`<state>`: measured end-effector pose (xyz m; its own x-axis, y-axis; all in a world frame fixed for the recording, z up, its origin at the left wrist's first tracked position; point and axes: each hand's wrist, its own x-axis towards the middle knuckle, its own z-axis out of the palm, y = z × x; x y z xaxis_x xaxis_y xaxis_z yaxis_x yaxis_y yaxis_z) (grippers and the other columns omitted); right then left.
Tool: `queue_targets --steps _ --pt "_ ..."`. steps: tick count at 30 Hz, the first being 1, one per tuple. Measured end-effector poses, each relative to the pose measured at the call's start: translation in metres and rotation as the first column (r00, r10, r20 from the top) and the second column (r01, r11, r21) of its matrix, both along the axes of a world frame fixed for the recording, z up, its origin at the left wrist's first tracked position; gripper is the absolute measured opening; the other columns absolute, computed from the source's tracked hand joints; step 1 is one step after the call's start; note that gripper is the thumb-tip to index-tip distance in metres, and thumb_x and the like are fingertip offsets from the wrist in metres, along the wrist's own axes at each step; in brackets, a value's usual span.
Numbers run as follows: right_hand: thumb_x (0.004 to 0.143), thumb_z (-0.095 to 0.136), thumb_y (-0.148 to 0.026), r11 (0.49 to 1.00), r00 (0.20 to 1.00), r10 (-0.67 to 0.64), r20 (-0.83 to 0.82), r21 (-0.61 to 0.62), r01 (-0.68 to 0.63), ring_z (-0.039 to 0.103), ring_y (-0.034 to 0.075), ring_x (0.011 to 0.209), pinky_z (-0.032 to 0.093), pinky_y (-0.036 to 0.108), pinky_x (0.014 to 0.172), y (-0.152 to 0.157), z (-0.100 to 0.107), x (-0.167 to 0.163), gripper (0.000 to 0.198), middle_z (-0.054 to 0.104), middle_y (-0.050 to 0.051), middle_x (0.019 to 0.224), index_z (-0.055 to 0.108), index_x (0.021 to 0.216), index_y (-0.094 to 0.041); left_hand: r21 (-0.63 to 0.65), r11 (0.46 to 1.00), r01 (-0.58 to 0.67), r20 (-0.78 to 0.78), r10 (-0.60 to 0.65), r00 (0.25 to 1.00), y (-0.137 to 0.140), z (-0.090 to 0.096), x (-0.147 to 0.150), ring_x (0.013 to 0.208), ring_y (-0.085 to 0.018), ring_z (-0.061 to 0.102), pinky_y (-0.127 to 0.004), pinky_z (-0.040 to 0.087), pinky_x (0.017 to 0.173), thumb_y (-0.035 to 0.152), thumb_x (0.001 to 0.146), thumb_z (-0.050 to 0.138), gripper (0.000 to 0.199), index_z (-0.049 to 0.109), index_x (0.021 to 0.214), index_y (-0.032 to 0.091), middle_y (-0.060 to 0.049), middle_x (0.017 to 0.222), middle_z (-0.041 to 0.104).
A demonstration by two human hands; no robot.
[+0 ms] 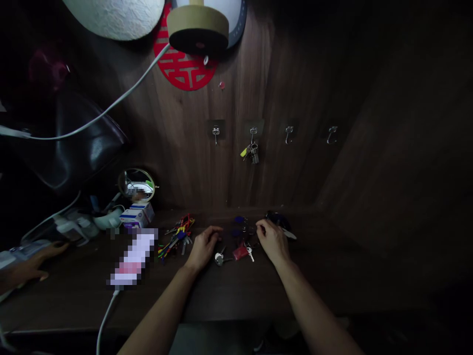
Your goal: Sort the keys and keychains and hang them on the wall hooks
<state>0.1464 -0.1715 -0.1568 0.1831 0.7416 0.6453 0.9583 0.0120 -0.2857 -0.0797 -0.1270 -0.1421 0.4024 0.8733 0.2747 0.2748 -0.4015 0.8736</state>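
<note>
Head view: which step was underway?

"Handling keys [219, 259] on the desk [236, 296], apparently; next called for a fine pinch."

"Hands?"

"Left hand [204, 245] and right hand [272, 240] both half-curled; any hold, I couldn't tell."

"And the keys?"

"Some silver, near a red tag [240, 253], between the hands; blue tags [239, 219] beyond."

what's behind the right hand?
Past the right hand: a dark bundle and a silver, blade-like piece. Whatever the hand itself covers can't be seen.
</note>
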Motion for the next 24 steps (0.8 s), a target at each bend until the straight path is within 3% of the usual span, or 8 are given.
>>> queue_targets --steps 4,7,9,13,17,20,24 --pt "0.080 0.045 -0.015 0.998 0.998 -0.064 0.015 -0.001 0.064 0.058 0.020 0.074 0.034 0.030 0.068 0.002 -0.002 0.008 0.015 0.064 0.004 0.077 0.058 0.076 -0.021 0.065 0.991 0.116 -0.156 -0.105 0.982 0.000 0.007 -0.014 0.088 -0.020 0.059 -0.028 0.042 0.079 0.040 0.078 0.055 0.024 0.065 0.089 0.021 -0.005 0.091 0.067" --pt "0.080 0.045 -0.015 0.997 0.997 -0.074 0.017 0.011 0.074 0.057 0.021 0.076 0.033 0.031 0.069 0.002 -0.001 0.011 0.015 0.064 0.004 0.077 0.058 0.076 -0.021 0.100 0.956 0.277 -0.298 -0.237 0.925 -0.003 0.011 -0.022 0.098 -0.025 0.055 -0.033 0.039 0.086 0.047 0.060 0.072 0.042 0.066 0.093 0.022 -0.008 0.102 0.063" --pt "0.081 0.046 -0.016 0.998 0.998 -0.060 0.002 0.031 0.059 0.056 0.021 0.078 0.033 0.031 0.070 0.000 0.000 0.009 0.014 0.064 0.004 0.078 0.059 0.077 -0.021 0.118 0.947 0.300 -0.369 -0.239 0.898 -0.004 0.010 -0.022 0.105 -0.028 0.050 -0.037 0.036 0.091 0.046 0.049 0.078 0.050 0.067 0.092 0.024 -0.008 0.111 0.058" --pt "0.082 0.045 -0.017 0.995 0.997 0.020 -0.078 0.098 -0.012 0.056 0.021 0.080 0.034 0.032 0.073 -0.005 0.005 0.002 0.015 0.065 0.004 0.079 0.059 0.080 -0.021 0.145 0.965 0.218 -0.361 -0.153 0.920 -0.001 0.002 -0.016 0.102 -0.026 0.051 -0.036 0.037 0.088 0.043 0.058 0.075 0.029 0.068 0.078 0.023 -0.008 0.106 0.059" --pt "0.083 0.045 -0.020 0.985 0.975 0.102 -0.196 0.158 -0.071 0.056 0.020 0.079 0.035 0.032 0.074 -0.008 0.010 -0.005 0.015 0.065 0.004 0.080 0.059 0.080 -0.022 0.166 0.970 0.179 -0.272 -0.129 0.953 0.002 -0.004 -0.011 0.090 -0.024 0.055 -0.033 0.038 0.083 0.043 0.067 0.068 0.023 0.067 0.074 0.021 -0.007 0.091 0.064" --pt "0.084 0.044 -0.022 0.973 0.940 0.187 -0.284 0.186 -0.137 0.057 0.020 0.078 0.038 0.032 0.074 -0.010 0.011 -0.010 0.016 0.065 0.004 0.080 0.059 0.079 -0.022 0.147 0.984 0.100 -0.221 -0.066 0.973 0.001 -0.001 -0.007 0.083 -0.022 0.055 -0.030 0.038 0.078 0.043 0.069 0.066 0.022 0.066 0.073 0.021 -0.005 0.080 0.065" --pt "0.083 0.044 -0.021 0.946 0.867 0.312 -0.388 0.209 -0.247 0.059 0.020 0.079 0.042 0.032 0.074 -0.010 0.014 -0.016 0.016 0.066 0.004 0.081 0.059 0.079 -0.022 0.018 0.997 -0.071 -0.061 0.072 0.996 0.001 0.013 0.004 0.067 -0.017 0.054 -0.024 0.037 0.063 0.045 0.070 0.063 0.026 0.063 0.070 0.019 -0.001 0.067 0.061"
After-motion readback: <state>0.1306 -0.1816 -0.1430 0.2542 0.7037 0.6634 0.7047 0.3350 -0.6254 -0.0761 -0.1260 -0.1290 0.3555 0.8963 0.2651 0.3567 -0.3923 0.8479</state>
